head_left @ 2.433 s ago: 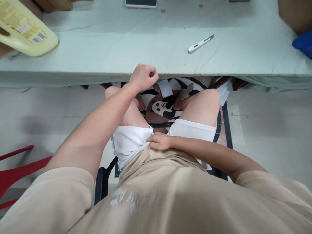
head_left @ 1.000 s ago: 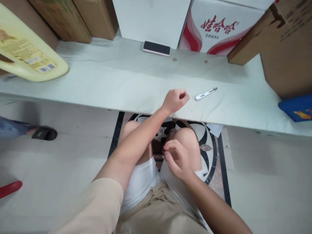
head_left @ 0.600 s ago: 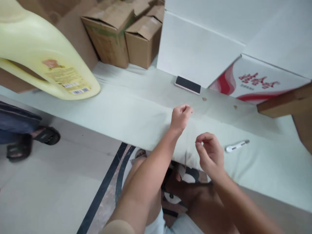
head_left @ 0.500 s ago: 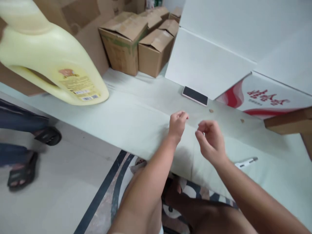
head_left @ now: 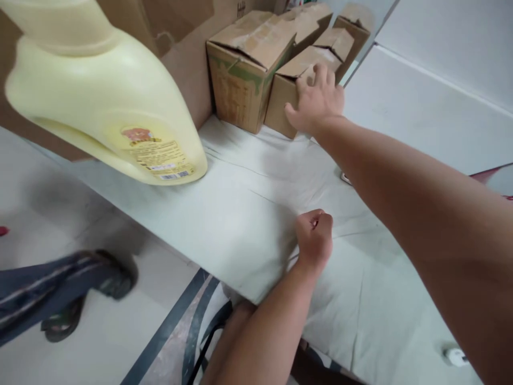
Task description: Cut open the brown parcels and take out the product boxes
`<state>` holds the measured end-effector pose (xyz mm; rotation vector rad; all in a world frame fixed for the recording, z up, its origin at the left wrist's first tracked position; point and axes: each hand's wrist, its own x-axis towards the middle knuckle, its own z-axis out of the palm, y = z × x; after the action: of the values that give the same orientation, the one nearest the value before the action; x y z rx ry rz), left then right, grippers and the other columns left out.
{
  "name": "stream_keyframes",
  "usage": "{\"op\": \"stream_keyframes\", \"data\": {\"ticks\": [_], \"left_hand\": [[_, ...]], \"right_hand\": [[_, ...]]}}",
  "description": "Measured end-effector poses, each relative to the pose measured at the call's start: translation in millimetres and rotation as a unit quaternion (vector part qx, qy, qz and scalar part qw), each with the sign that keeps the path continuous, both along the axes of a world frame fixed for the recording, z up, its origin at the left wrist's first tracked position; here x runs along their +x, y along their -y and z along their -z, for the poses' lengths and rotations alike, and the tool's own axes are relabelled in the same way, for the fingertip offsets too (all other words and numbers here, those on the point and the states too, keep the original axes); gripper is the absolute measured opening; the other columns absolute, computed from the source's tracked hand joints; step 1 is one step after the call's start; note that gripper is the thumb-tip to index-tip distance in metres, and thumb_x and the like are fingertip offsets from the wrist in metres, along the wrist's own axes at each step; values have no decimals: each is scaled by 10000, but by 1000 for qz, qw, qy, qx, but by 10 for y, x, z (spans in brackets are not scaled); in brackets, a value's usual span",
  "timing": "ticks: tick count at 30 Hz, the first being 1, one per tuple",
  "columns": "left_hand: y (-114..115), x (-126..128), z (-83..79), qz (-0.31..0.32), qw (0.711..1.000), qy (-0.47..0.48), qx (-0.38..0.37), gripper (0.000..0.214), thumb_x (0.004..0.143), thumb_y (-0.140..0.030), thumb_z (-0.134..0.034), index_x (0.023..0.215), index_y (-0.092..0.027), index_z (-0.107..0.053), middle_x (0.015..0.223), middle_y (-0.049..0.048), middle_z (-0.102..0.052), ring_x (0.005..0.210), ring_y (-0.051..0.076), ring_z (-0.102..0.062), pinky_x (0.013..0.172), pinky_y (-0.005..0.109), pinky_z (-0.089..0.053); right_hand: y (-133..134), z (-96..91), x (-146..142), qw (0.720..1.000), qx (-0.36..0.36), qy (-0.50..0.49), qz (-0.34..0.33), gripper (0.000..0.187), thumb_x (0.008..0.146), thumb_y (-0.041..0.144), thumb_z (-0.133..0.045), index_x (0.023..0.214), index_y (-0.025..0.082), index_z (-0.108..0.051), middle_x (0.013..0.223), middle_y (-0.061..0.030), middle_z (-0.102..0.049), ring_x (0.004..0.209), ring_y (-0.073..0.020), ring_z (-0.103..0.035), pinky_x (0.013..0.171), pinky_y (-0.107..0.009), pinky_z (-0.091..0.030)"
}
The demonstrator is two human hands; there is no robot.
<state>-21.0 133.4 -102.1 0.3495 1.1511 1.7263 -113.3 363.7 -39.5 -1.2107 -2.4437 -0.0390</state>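
My right hand (head_left: 318, 99) is stretched far out with its fingers spread, over the front of a small cardboard box (head_left: 280, 104). Whether the fingertips touch that box I cannot tell. My left hand (head_left: 315, 240) is curled into a fist just above the pale cloth-covered table (head_left: 236, 214); whatever it may hold is hidden inside the fingers. Left of the small box stands a larger cardboard box (head_left: 236, 88) with green print. Only a corner of the phone (head_left: 345, 178) shows beside my right forearm.
A big pale-yellow bottle (head_left: 120, 101) with a label stands at the left, by a large carton (head_left: 192, 64). White box panels (head_left: 420, 101) rise at the right. A small white object (head_left: 456, 357) lies near my right forearm. Another person's leg (head_left: 52, 283) is beyond the table edge.
My right hand has gone from near my left hand forward to the small box, its fingers spreading. My left hand has closed into a tighter fist. The view has shifted, and the other person's legs moved.
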Motion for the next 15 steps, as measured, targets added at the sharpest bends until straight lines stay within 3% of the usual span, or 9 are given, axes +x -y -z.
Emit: {"op": "stream_keyframes", "data": {"ticks": [5,8,12,15], "left_hand": [[52,-43,-37,-17,999,31,5,371,736,-115,-480,526,-212,-189,554,-58,-107,522,74,-127,514,264,-106],[131,-72,-34,-51,998,4,31,366,745,-145,-493,522,-211,-211,546,-53,-129,516,78,-154,511,266,-120],[276,-231,-16,-130,989,-46,58,344,735,-204,-498,515,-211,-233,530,-49,-162,517,84,-175,508,269,-131],[358,-413,-5,-233,969,-55,61,337,744,-219,-505,524,-208,-249,540,-47,-179,533,90,-186,516,262,-152]], "right_hand": [[289,-207,-11,992,-16,119,48,481,847,300,-578,1306,154,-585,1565,-207,-434,1390,-428,-486,1121,-659,-370],[658,-308,210,989,9,150,-2,535,894,304,-502,1396,122,-528,1635,-175,-376,1352,-374,-540,1123,-597,-385],[1289,-266,939,993,39,91,-68,541,904,382,-449,1403,188,-527,1633,-158,-401,1427,-330,-488,1141,-544,-391],[1810,-173,1673,999,27,6,-34,581,899,555,-399,1356,244,-578,1582,-143,-476,1437,-337,-491,1139,-558,-413]]}}
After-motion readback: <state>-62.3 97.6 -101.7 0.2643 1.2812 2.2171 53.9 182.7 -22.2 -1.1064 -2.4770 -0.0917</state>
